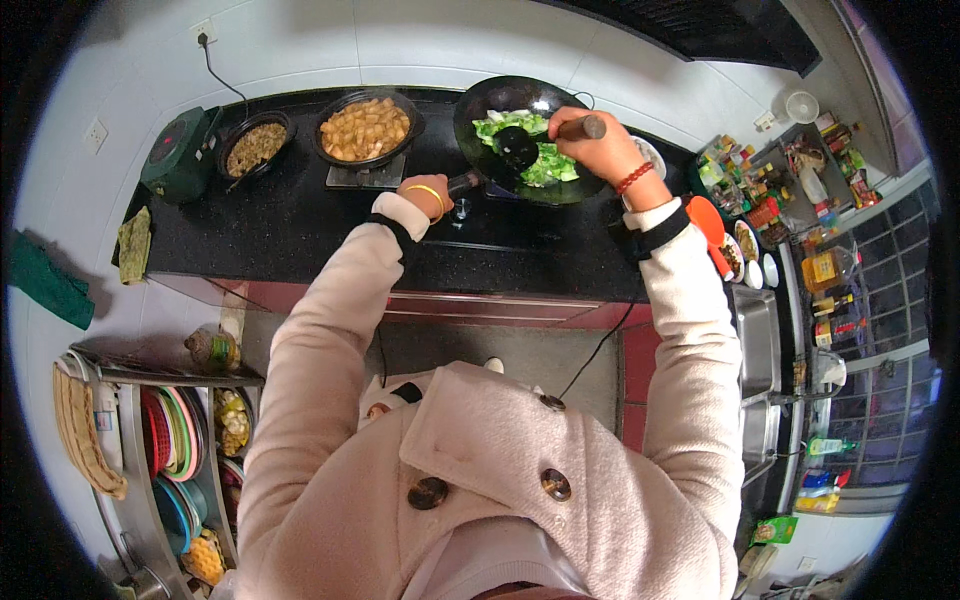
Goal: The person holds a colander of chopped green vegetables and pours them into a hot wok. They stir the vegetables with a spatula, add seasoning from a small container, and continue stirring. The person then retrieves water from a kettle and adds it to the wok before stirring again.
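Observation:
A dark wok point(480, 112) stands on the black counter and holds chopped green vegetables point(550, 166). My left hand point(429, 193) grips the wok's handle point(463, 181) at its near left side. Over the wok's right part, my right hand point(600, 150) is closed on the brown handle of a black ladle point(517, 148); the ladle's bowl rests among the vegetables. To the left, a black pan point(407, 142) full of browned cubed food point(365, 129) sits on a burner. Further left is a smaller black pot point(225, 142) with crumbly brown food point(256, 148).
A dark green appliance point(176, 157) stands at the counter's left end. At the right are an orange container point(705, 217), small bowls point(770, 270), seasoning bottles and packets point(724, 172), and a steel sink point(757, 337). A black range hood point(720, 30) hangs above.

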A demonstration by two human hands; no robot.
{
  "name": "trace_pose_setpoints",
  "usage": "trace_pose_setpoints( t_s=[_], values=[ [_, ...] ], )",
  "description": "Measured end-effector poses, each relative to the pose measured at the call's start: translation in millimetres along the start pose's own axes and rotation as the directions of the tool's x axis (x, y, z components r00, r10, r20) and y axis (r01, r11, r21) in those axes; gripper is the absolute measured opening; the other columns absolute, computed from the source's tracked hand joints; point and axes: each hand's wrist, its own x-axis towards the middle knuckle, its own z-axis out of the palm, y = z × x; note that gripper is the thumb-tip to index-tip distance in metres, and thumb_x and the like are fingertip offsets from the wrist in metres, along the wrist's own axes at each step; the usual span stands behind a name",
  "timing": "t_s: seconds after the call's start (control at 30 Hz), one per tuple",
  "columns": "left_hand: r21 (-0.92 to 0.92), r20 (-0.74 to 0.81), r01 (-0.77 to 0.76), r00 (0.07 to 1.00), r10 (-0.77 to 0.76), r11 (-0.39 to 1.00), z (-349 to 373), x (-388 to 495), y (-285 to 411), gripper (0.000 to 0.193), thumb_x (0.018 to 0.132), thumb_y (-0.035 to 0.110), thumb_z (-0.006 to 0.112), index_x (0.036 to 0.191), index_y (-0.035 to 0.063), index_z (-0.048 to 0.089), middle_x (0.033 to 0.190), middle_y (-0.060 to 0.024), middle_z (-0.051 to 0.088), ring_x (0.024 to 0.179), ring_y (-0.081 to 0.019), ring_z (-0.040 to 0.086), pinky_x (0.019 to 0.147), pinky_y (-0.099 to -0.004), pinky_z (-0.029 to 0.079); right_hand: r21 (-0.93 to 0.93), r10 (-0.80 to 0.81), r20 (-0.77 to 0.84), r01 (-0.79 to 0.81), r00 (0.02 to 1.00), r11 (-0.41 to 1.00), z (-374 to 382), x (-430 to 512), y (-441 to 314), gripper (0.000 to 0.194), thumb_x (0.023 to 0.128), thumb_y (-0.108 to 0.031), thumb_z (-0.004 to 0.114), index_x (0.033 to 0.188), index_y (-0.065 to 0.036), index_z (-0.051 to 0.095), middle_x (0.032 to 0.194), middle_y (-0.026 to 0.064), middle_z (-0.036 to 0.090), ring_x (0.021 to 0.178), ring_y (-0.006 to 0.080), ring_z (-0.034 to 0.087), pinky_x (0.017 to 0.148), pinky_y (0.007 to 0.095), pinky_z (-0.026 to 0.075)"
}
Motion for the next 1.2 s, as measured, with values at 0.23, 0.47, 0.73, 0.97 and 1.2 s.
trace_pose_setpoints(
  t_s=[0.23, 0.47, 0.73, 0.97, 1.2],
  values=[
    [0.004, -0.007, 0.024, 1.0, -0.024, 1.0, 4.7, 2.9, -0.8, 0.053, 0.084, 0.04, 0.055, 0.121, 0.0025, 0.045, 0.105, -0.0172, 0.061, 0.093, -0.0348, 0.06, 0.075, -0.0463, 0.05, 0.086, -0.228, 0.275, 0.212, 0.934, 0.974, -87.3, -29.0, -18.5, 0.01, 0.071, -0.002, 0.057, 0.08, -0.006, 0.059, 0.074, -0.0006, 0.058, 0.071, 0.0091, 0.052, 0.067, 0.0237, 0.044],
    [0.02, -0.029, -0.013, 0.999, 0.014, 1.0, 5.9, 8.8, -2.8, 0.051, 0.083, 0.039, 0.058, 0.116, 0.0016, 0.047, 0.104, -0.0175, 0.061, 0.094, -0.0352, 0.059, 0.077, -0.0454, 0.049, 0.139, -0.281, 0.371, 0.246, 0.885, 0.959, -51.8, -7.8, -6.9, 0.013, 0.071, 0.003, 0.057, 0.081, -0.005, 0.058, 0.089, 0.0042, 0.061, 0.086, 0.0134, 0.055, 0.078, 0.0267, 0.045],
    [-0.021, -0.074, -0.011, 0.997, 0.01, 1.0, 7.0, 3.2, -2.3, 0.048, 0.081, 0.038, 0.06, 0.11, 0.0013, 0.05, 0.098, -0.0177, 0.062, 0.092, -0.0351, 0.059, 0.076, -0.0452, 0.048, 0.207, -0.225, 0.327, 0.163, 0.918, 0.965, -92.2, -2.6, -14.2, 0.011, 0.073, 0.004, 0.054, 0.079, -0.004, 0.058, 0.097, 0.0087, 0.063, 0.098, 0.0172, 0.058, 0.086, 0.0267, 0.045],
    [-0.028, -0.018, 0.021, 1.0, -0.021, 0.999, 1.5, 3.1, 1.4, 0.043, 0.083, 0.037, 0.058, 0.108, 0.0023, 0.051, 0.098, -0.0171, 0.062, 0.092, -0.0344, 0.06, 0.074, -0.0455, 0.049, 0.116, -0.194, 0.071, 0.185, 0.978, 0.976, -32.0, 26.4, 4.0, 0.009, 0.074, -0.005, 0.06, 0.083, -0.005, 0.06, 0.077, 0.0018, 0.06, 0.07, 0.0093, 0.056, 0.066, 0.0225, 0.046],
    [-0.02, -0.017, 0.03, 0.999, -0.031, 0.999, -2.3, -5.5, 5.2, 0.045, 0.086, 0.036, 0.055, 0.115, 0.0025, 0.048, 0.096, -0.0158, 0.062, 0.089, -0.0346, 0.06, 0.072, -0.0454, 0.05, 0.271, 0.017, -0.201, 0.039, 0.979, 0.962, 0.9, 82.2, 14.5, 0.017, 0.072, -0.02, 0.063, 0.084, -0.007, 0.064, 0.076, 0.0099, 0.065, 0.067, 0.0222, 0.062, 0.065, 0.0322, 0.048]
  ],
)
